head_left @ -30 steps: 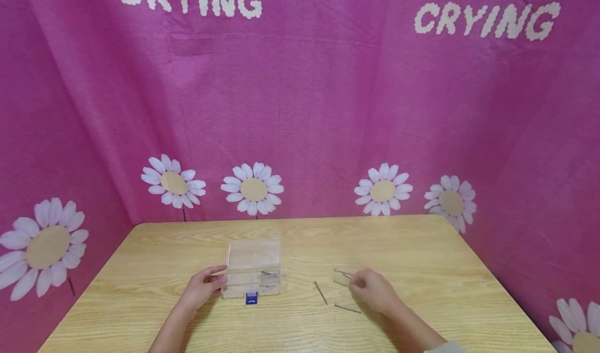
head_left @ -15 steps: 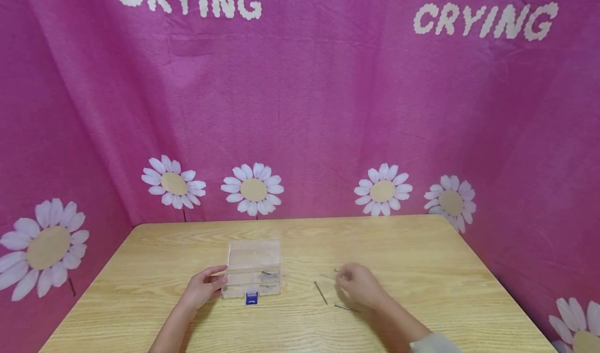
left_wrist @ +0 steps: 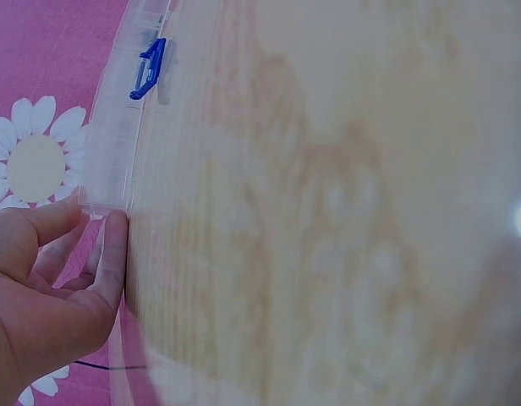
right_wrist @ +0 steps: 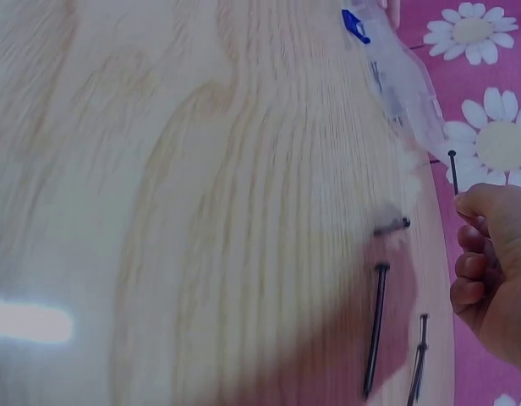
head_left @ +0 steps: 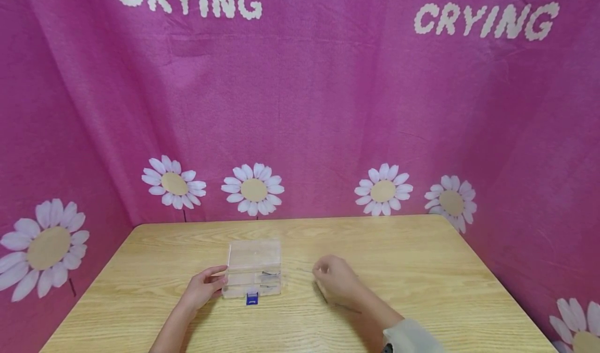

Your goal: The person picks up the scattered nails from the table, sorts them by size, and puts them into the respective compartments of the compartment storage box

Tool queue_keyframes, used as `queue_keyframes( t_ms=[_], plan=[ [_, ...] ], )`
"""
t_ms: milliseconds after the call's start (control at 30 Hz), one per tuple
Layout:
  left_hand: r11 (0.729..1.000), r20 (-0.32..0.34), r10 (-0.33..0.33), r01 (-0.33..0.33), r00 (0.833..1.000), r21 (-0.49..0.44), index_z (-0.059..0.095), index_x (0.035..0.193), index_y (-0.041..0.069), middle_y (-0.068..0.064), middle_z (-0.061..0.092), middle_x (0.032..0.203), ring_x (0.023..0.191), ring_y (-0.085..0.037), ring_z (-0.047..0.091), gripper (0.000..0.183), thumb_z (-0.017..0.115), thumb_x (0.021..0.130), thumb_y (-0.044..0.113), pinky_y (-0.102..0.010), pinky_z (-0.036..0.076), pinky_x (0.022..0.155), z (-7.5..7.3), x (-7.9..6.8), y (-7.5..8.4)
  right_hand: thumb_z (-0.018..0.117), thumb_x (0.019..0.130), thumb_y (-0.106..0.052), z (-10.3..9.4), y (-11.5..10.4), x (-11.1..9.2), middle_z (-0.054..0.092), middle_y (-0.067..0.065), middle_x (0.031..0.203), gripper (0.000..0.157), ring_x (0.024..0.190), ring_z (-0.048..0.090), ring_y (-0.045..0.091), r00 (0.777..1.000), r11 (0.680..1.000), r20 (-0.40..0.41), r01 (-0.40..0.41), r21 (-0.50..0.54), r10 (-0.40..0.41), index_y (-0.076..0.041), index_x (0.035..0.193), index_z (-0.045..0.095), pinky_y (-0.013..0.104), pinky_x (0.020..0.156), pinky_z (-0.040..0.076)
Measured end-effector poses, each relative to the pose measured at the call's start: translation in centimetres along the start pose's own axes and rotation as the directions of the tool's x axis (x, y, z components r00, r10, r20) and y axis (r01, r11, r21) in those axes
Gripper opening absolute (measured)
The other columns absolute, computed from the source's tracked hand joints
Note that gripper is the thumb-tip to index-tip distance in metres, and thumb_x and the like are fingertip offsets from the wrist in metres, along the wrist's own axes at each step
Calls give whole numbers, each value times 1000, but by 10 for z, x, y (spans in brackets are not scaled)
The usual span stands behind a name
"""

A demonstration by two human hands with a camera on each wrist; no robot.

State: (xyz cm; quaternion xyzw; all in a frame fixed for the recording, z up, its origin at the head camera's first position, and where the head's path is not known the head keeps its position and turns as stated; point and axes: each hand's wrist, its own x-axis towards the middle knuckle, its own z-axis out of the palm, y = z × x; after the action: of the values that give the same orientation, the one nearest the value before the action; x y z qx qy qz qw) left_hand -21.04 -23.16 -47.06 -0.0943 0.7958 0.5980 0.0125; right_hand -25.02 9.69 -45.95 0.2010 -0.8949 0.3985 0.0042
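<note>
A clear plastic compartment box (head_left: 244,279) with a blue latch (head_left: 252,298) stands on the table, its lid (head_left: 254,254) raised at the back. Several nails (head_left: 269,274) lie in its right-hand part. My left hand (head_left: 201,289) rests its fingertips against the box's left end; in the left wrist view its fingers (left_wrist: 113,258) look fairly straight. Thumb and forefinger of my right hand (right_wrist: 497,262) pinch a dark nail (right_wrist: 453,172), head outward, to the right of the box. Loose nails (right_wrist: 375,330) lie on the table near that hand, partly hidden by it in the head view.
The wooden table (head_left: 154,259) has rounded far corners. A pink curtain (head_left: 309,108) with daisies and lettering hangs behind it and on both sides. Another nail (right_wrist: 394,227) and two close together (right_wrist: 419,359) show in the right wrist view.
My right hand has lifted a nail from the loose group and moved left with it, closer to the box. The left hand and the box have stayed in place.
</note>
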Motion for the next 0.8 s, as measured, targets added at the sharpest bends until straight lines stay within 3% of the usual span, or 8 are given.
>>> queue_keyframes(
  t_ms=[400, 800],
  plan=[
    [1000, -7, 3, -3, 1000, 4, 50, 127, -9, -28, 60, 111, 87, -15, 62, 40, 57, 89, -1, -32, 56, 76, 0, 1, -4, 59, 86, -14, 17, -25, 22, 59, 3, 81, 13, 76, 49, 13, 995, 996, 66, 73, -55, -69, -5, 89, 67, 27, 67, 43],
    [1000, -8, 3, -3, 1000, -1, 50, 127, -8, -26, 61, 110, 85, -13, 61, 40, 59, 88, 0, -30, 56, 75, 0, 4, -4, 60, 86, -13, 35, -43, 33, 61, 2, 77, 13, 69, 47, 7, 989, 988, 83, 130, -85, -123, -3, 88, 69, 20, 61, 42]
  ],
)
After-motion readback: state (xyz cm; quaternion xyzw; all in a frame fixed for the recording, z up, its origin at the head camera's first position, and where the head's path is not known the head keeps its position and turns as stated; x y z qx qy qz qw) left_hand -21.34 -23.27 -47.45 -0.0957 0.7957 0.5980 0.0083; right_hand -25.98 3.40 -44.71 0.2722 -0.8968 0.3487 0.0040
